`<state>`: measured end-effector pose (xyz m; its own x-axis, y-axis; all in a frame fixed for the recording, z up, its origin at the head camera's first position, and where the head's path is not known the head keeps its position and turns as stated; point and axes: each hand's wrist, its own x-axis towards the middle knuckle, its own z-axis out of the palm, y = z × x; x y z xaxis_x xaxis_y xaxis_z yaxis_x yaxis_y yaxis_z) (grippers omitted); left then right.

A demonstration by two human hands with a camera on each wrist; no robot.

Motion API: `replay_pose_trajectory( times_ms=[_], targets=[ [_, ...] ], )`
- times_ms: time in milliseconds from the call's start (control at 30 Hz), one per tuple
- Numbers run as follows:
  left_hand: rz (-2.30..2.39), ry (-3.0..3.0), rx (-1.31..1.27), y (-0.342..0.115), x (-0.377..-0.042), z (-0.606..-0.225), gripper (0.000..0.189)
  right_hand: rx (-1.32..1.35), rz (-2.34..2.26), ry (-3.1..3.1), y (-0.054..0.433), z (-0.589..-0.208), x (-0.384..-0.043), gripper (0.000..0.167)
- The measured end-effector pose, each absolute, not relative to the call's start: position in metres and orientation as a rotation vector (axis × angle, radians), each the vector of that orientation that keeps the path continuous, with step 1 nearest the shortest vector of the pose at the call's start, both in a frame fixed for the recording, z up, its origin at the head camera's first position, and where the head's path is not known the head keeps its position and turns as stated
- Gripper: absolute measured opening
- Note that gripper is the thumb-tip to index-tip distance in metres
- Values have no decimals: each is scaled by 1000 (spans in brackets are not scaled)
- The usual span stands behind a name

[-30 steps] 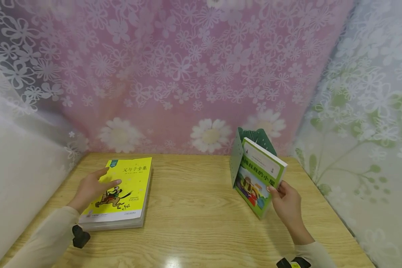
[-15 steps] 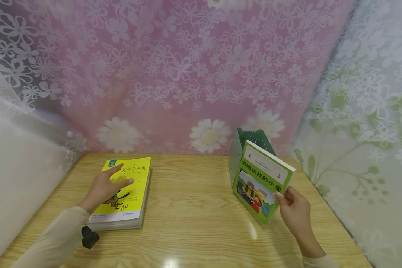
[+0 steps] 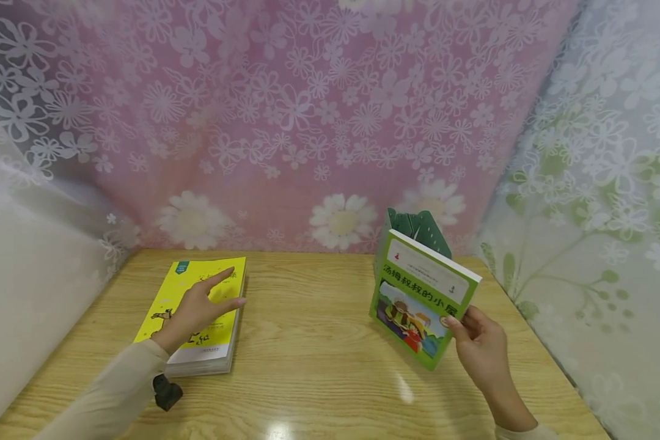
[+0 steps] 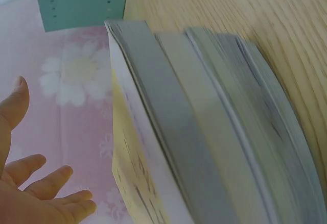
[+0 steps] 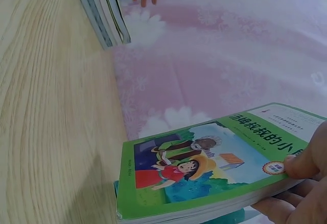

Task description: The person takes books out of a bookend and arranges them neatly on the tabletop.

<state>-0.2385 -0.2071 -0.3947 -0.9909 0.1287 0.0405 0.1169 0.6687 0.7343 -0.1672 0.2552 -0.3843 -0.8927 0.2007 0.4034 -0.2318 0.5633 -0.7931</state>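
Observation:
My right hand point(image 3: 484, 348) grips a green-bordered storybook point(image 3: 420, 299) by its right edge, thumb on the illustrated cover and fingers behind. The book is raised and tilted, overlapping a dark green perforated book holder point(image 3: 426, 229) in the head view. In the right wrist view the storybook point(image 5: 204, 163) shows its cover and white page edges. My left hand point(image 3: 195, 311) is spread over a yellow-covered book point(image 3: 209, 284), fingers and thumb apart, holding nothing. That yellow book tops a stack of several books point(image 4: 204, 117), whose edges show in the left wrist view.
A wooden table point(image 3: 308, 318) carries everything. Behind it hangs a pink floral curtain point(image 3: 308, 153), and a pale leafy cloth point(image 3: 594, 244) closes the right side. White cloth point(image 3: 33, 263) borders the left.
The right hand has drawn the storybook out from the holder, toward me, then slightly left. My left hand has slid rightward above the yellow book, still spread.

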Motion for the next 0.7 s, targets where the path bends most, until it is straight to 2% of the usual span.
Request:
replay_pose_trajectory(
  times_ms=[500,700],
  targets=[
    [1591,2655,544,-157,-247,-404,80,254,1551,-2293,221,-379,-184,32],
    [1666,2560,601,-141,-247,-407,81,338,1668,-2293,208,-383,-191,33]
  ],
)
